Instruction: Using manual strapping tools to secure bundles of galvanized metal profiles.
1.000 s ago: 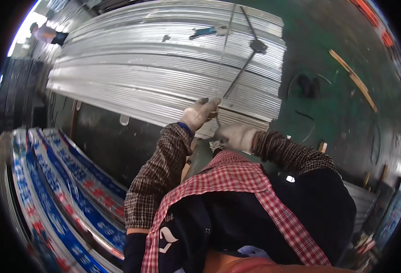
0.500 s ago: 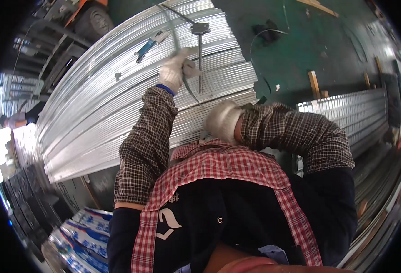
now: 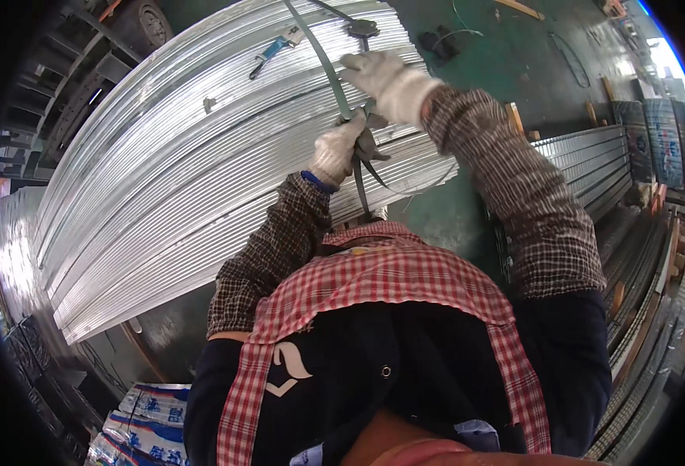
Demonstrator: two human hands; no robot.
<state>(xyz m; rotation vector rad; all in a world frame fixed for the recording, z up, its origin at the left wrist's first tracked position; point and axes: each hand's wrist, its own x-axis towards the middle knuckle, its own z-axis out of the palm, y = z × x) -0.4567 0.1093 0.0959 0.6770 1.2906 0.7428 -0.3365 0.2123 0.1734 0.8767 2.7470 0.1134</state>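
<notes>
Since half a second ago, the right hand [image 3: 389, 85] has swung up from beside the apron [image 3: 389, 279] to above the left hand [image 3: 336, 151], which has come down closer to the body. Far left, a vehicle wheel [image 3: 154, 25] stands at the top, and blue-and-white wrapped bundles [image 3: 152, 408] lie at the bottom. Next come the ribbed silvery metal profiles [image 3: 179, 186], stacked across the middle, with a small grey piece [image 3: 209, 104] and a blue-handled tool [image 3: 271, 54] on top. Left hand, gloved in white, is clenched round the green strapping band [image 3: 325, 62]. That band slants down over the profiles from the upper edge to this fist; below it, dark strips hang toward the apron — one curves out to the right. Right hand, also gloved, has its fingers pointing left at the band — whether they touch or pinch it, I cannot tell. Just above lies a dark metal tool with a rod [image 3: 363, 29]. Farther right, a dark heap [image 3: 438, 44] sits on the green floor, then a wooden strip [image 3: 516, 118] and another ribbed metal stack [image 3: 589, 155].
</notes>
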